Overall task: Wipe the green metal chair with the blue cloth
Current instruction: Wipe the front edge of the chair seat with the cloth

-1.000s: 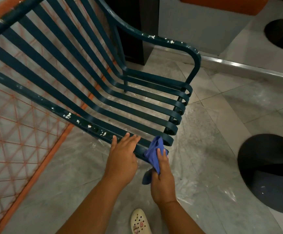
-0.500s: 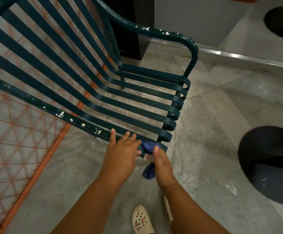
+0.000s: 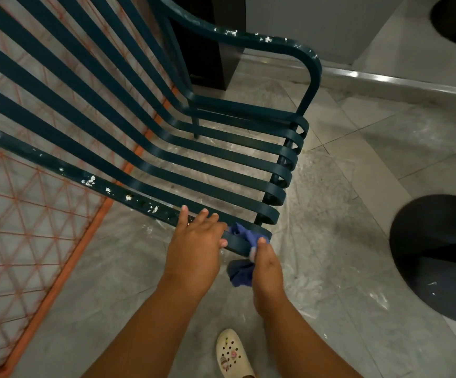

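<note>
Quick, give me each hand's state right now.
Left hand: open, fingers resting on the green chair slat.
Right hand: closed on the blue cloth, pressing it to the slat.

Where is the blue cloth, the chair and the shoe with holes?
blue cloth (image 3: 244, 236): head view, the bunched part on the rail.
green chair (image 3: 216, 184): head view, a seat slat.
shoe with holes (image 3: 233, 356): head view, its top.

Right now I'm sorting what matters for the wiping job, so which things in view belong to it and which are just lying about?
Part of the job:
- green metal chair, white specks on its near rail
- blue cloth, draped over the near rail's end
- right hand, gripping the cloth
- left hand, resting on the rail

Just around:
- orange mesh panel
- plastic floor sheet
- black round base
- white clog
</note>
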`<state>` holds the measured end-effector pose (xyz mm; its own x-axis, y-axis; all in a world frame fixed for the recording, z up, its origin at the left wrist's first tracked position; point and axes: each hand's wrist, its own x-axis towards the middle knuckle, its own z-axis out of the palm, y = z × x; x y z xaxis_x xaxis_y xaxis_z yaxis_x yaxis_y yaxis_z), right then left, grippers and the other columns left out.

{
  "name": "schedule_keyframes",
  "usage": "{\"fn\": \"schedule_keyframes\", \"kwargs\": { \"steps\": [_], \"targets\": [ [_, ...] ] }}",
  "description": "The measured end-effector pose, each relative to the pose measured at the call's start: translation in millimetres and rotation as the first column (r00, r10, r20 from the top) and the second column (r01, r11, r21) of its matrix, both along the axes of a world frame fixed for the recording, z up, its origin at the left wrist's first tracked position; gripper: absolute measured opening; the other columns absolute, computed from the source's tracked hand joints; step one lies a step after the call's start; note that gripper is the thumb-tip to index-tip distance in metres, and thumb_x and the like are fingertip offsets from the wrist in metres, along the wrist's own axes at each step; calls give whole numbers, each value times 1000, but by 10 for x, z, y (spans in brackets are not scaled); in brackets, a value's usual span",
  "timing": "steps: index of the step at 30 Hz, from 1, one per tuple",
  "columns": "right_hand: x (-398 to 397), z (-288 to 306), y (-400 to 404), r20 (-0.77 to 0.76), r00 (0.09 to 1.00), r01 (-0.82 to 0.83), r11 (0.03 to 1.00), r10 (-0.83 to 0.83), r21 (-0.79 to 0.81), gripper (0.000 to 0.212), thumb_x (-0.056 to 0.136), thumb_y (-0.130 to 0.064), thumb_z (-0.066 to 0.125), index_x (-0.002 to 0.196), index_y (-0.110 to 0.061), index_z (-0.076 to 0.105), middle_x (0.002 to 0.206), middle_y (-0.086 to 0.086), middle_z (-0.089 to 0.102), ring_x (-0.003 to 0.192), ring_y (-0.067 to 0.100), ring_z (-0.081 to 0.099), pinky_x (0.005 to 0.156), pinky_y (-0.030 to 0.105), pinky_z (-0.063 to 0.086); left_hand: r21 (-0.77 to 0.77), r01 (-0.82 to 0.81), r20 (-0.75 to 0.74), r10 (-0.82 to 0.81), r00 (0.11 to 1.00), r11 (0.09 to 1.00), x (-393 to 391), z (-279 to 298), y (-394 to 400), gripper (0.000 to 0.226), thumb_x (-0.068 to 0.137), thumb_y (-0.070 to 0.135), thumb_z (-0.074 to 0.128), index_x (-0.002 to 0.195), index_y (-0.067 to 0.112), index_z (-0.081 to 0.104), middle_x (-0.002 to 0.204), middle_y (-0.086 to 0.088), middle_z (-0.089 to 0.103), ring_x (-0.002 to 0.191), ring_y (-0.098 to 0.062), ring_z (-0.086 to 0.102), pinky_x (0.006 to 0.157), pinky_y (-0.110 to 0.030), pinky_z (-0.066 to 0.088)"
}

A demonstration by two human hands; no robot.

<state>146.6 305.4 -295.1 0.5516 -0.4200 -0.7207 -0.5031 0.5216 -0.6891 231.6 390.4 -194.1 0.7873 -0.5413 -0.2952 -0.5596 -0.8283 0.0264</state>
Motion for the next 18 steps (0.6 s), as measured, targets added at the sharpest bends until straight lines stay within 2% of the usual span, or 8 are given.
{"fn": "schedule_keyframes", "kwargs": {
  "steps": [2,4,6,8,11,14,18],
  "targets": [
    [126,-60,-98,-106,989,133,938,-104,320,32,90,-49,53,101,-26,72,108,14,68,88,26,64,72,35,51,26,3,21,-3,1000,1000,-6,13,0,42,100,33,39,141,30,38,154,4,30,146,-14,15,111,-45,-18],
    [266,-59,-154,-252,961,214,888,-116,408,25,86,-37,65,94,-15,72,98,18,67,76,27,63,66,34,52,25,-4,27,4,1000,1000,-11,34,-2,40,99,34,40,139,32,40,153,6,32,145,-11,16,111,-47,-20],
    [293,-4,-162,-333,935,250,895,-124,368,28,90,-34,60,98,-7,61,85,15,61,74,26,60,69,35,50,18,-6,23,6,1000,1000,-14,60,-6,39,99,35,40,137,32,43,152,7,34,145,-10,18,110,-47,-22],
    [259,-3,-152,-298,937,277,905,-180,324,28,94,-34,53,107,-10,56,88,10,59,82,24,59,76,35,49,16,-4,17,4,1000,1000,-6,73,-14,38,99,35,39,137,31,44,151,7,36,144,-10,19,108,-45,-25],
    [251,8,-184,-280,927,354,824,-248,443,26,92,-24,57,110,-6,55,89,11,58,73,21,57,84,35,52,9,11,6,-11,1000,1000,18,66,-17,38,99,36,38,136,30,44,150,7,37,144,-10,20,108,-40,-25],
    [280,-137,-229,-225,950,301,835,-218,461,26,93,-21,54,113,-5,59,109,19,62,86,29,62,81,38,53,-31,7,-14,-7,1000,1000,23,37,-8,39,100,33,39,138,27,43,151,5,37,144,-11,20,113,-35,-17],
    [321,-403,-265,-244,948,303,820,-206,485,30,91,-21,57,115,-3,63,119,20,63,105,34,61,96,43,49,-90,-3,-1,3,1000,996,12,23,2,39,99,31,40,137,25,44,149,6,39,143,-10,22,117,-31,-9]
  ]
}}
